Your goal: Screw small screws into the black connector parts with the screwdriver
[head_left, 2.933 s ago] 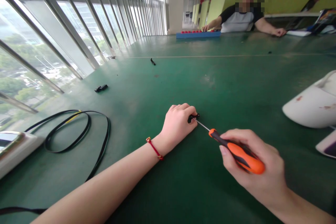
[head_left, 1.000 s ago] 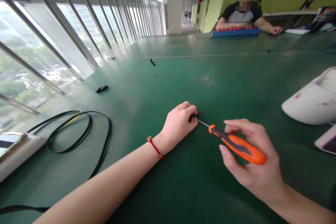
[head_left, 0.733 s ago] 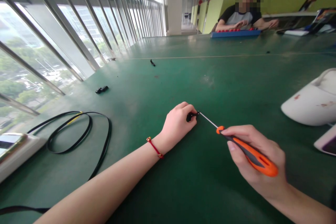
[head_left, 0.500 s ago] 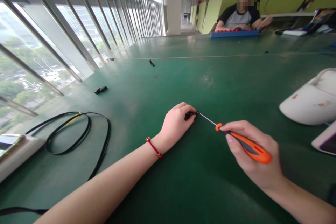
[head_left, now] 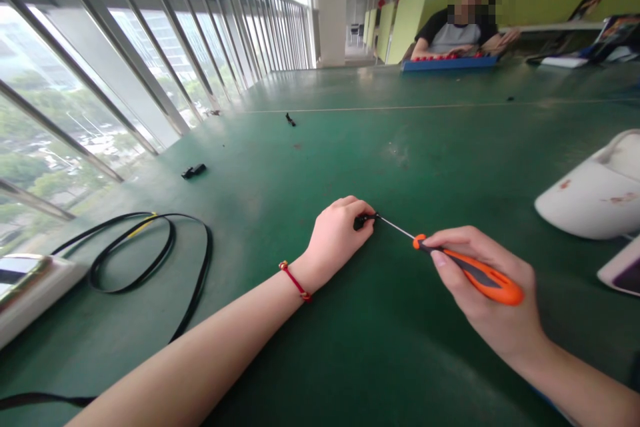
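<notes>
Now a small black part is pinched in the left hand, its right end apparently met by an orange-and-grey, metal-shafted screwdriver gripped by the right hand.

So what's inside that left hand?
The left hand pinches a small black piece, one end showing at the tip of the screwdriver; the grip covers the rest, hiding its full shape.

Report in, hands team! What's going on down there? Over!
Left hand: pinching small black part. Right hand: holding orange-and-grey screwdriver, tip at that part. Black cable: beside left forearm, away from both hands.
</notes>
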{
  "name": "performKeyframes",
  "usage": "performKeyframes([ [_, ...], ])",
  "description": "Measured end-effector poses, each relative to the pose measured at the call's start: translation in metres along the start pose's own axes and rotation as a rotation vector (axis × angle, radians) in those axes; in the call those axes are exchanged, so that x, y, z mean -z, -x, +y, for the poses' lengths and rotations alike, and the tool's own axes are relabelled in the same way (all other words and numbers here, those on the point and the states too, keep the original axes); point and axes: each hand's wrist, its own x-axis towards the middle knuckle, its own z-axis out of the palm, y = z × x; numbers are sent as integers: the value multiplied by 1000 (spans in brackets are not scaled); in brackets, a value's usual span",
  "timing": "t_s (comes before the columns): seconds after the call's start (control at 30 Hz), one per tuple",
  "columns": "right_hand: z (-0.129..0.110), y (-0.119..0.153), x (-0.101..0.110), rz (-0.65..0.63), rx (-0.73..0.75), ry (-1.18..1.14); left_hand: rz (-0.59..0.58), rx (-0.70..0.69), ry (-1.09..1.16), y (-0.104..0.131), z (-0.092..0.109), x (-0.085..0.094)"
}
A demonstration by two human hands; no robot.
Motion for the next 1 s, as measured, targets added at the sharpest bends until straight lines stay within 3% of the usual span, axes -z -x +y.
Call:
performKeyframes([
  [0.27,-2,-1,-6,181,-42,-60,-10,-9,-39,-1,2,1],
  [0.47,-1,1,-4,37,-35,-49,-10,-14,-42,-1,2,1],
  [0.63,1,1,-7,230,41,-72,-14,-21,-41,0,2,1],
  [0.83,0,2,-5,74,23,16,-17,-17,-38,0,1,0],
  [1.0,1,2,-7,240,59,-82,-21,-21,-32,-1,1,1],
])
